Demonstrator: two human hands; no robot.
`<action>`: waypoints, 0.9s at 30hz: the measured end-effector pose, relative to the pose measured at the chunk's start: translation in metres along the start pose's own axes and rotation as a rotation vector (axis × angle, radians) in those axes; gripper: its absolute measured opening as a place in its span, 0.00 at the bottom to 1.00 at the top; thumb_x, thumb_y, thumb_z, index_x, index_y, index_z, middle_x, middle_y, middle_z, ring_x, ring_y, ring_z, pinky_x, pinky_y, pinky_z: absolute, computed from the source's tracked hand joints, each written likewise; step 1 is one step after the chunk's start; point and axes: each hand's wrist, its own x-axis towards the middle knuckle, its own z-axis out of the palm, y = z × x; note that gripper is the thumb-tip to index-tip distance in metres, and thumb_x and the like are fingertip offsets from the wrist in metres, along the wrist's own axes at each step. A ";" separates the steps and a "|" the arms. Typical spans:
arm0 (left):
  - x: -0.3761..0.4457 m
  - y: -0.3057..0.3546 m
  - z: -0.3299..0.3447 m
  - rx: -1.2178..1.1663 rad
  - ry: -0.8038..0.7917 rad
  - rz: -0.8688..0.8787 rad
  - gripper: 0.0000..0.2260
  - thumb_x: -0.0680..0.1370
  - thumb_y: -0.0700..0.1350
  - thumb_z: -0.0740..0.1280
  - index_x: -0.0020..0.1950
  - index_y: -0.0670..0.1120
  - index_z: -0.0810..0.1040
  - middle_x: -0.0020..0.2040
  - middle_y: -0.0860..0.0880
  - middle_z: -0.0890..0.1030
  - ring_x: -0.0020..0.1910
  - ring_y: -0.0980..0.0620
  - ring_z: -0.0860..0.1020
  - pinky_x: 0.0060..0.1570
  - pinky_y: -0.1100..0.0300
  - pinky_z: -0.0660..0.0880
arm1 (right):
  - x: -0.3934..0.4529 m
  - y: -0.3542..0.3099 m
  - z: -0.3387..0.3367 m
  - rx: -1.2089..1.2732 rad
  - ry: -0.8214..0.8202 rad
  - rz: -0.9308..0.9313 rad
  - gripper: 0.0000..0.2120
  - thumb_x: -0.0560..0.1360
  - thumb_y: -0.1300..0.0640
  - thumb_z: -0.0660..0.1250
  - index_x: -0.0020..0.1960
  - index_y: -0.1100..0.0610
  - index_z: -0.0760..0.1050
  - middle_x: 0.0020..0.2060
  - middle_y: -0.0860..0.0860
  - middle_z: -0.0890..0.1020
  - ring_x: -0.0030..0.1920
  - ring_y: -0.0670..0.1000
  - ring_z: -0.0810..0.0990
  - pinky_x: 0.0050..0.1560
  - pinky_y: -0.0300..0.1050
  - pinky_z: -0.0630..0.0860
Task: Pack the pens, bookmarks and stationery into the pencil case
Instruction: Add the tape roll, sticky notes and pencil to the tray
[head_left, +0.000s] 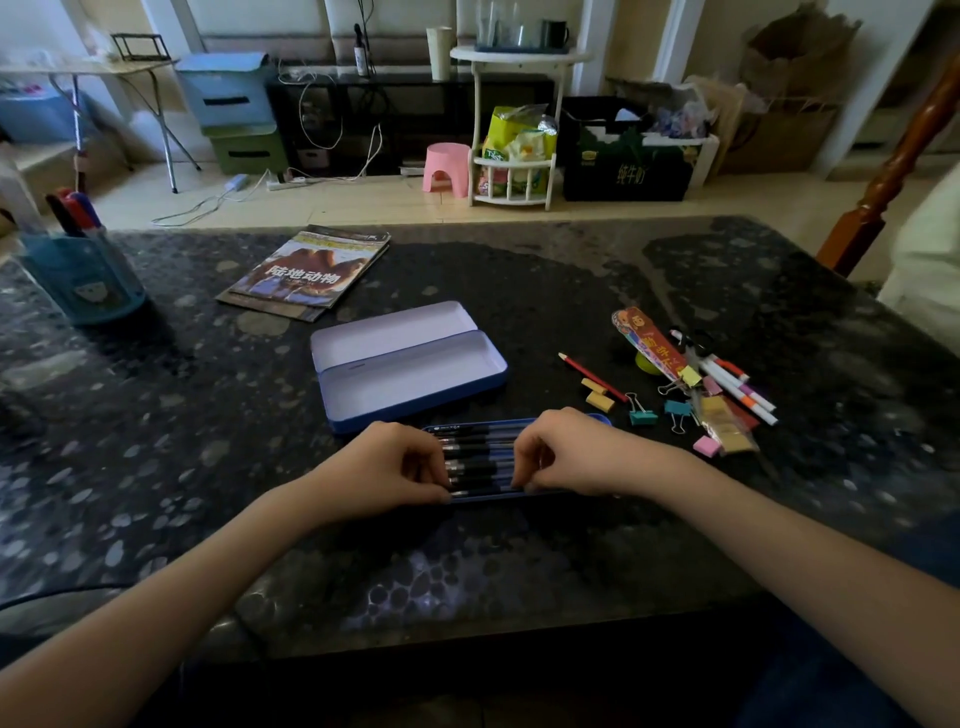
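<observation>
A blue tin pencil case (410, 364) lies open in the middle of the dark table, its white inside bare. Nearer me sits a blue tray insert (597, 419) filled with several black pens (480, 460) laid side by side. My left hand (387, 462) pinches the nearest pen at its left end with curled fingers. My right hand (566, 452) pinches the same row of pens from the right. To the right lie a red bookmark (644, 340), a red pencil (592, 376), white markers (737, 387), binder clips (641, 413) and small erasers (600, 400).
A stack of magazines (306, 273) lies behind the case. A blue pen holder (83, 280) with markers stands at the far left. A wooden post (893, 171) rises at the table's far right corner. Floor clutter lies beyond the table's far edge.
</observation>
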 end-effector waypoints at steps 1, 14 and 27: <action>0.000 0.000 0.001 0.008 0.029 0.001 0.07 0.67 0.49 0.76 0.38 0.54 0.79 0.34 0.56 0.79 0.34 0.60 0.77 0.36 0.68 0.74 | -0.001 0.001 -0.002 0.008 -0.012 -0.002 0.09 0.73 0.59 0.71 0.40 0.45 0.80 0.39 0.40 0.80 0.40 0.37 0.77 0.34 0.27 0.69; 0.002 -0.012 0.009 0.174 0.057 0.002 0.33 0.63 0.64 0.72 0.65 0.62 0.66 0.62 0.65 0.66 0.62 0.66 0.62 0.61 0.67 0.59 | -0.012 0.057 -0.053 0.009 0.196 0.175 0.09 0.73 0.61 0.71 0.43 0.46 0.80 0.44 0.44 0.82 0.44 0.42 0.79 0.37 0.31 0.72; 0.004 -0.017 0.012 0.204 0.077 0.013 0.32 0.63 0.68 0.70 0.65 0.62 0.66 0.59 0.66 0.66 0.60 0.66 0.62 0.60 0.67 0.60 | -0.017 0.134 -0.079 -0.466 0.287 0.569 0.21 0.80 0.51 0.59 0.72 0.41 0.64 0.72 0.53 0.67 0.69 0.58 0.66 0.62 0.57 0.68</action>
